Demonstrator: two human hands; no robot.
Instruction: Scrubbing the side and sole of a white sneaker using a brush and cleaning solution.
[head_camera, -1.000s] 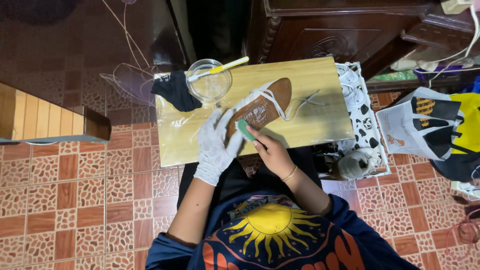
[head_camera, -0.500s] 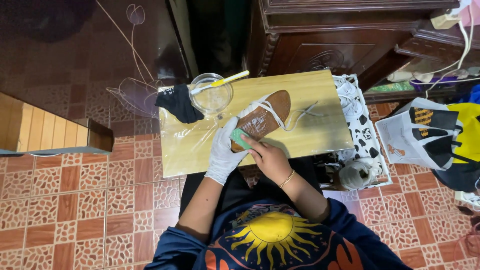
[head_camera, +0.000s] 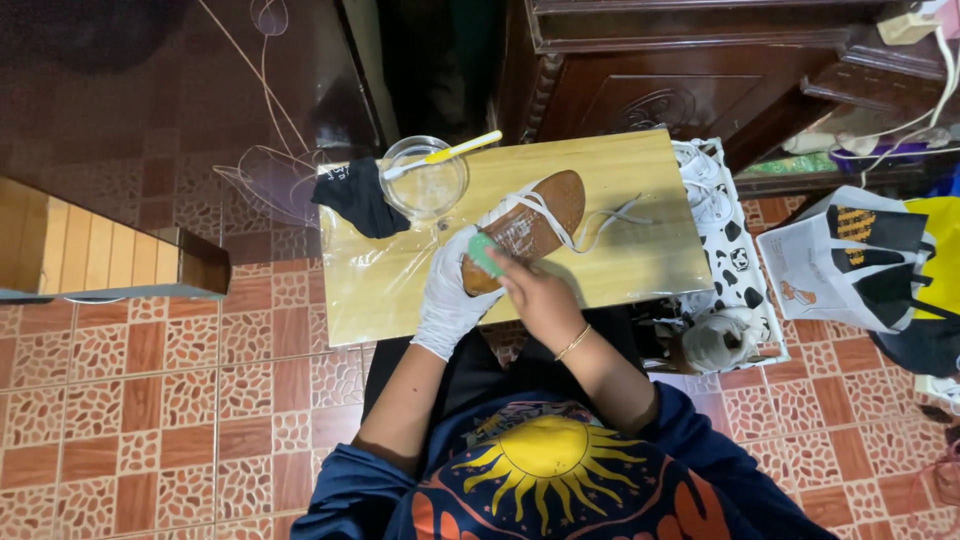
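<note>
2 hands are working at the surface (head_camera: 620, 180): 1 left hand (head_camera: 450, 295) wearing a white glove and 1 bare right hand (head_camera: 535, 295). Between them 1 shoe (head_camera: 535, 215) is lying sole-up, with 1 green brush (head_camera: 485, 253) touching it. Beyond the left hand 1 glass bowl (head_camera: 425, 180) is holding 1 yellow toothbrush (head_camera: 445, 155), and 1 black cloth (head_camera: 358, 200) is lying beside it.

We note a shoe (head_camera: 528, 228) sole-up: brown sole, white upper and loose laces, lying diagonally on the surface. A small green brush (head_camera: 486, 253) touches its heel.
</note>
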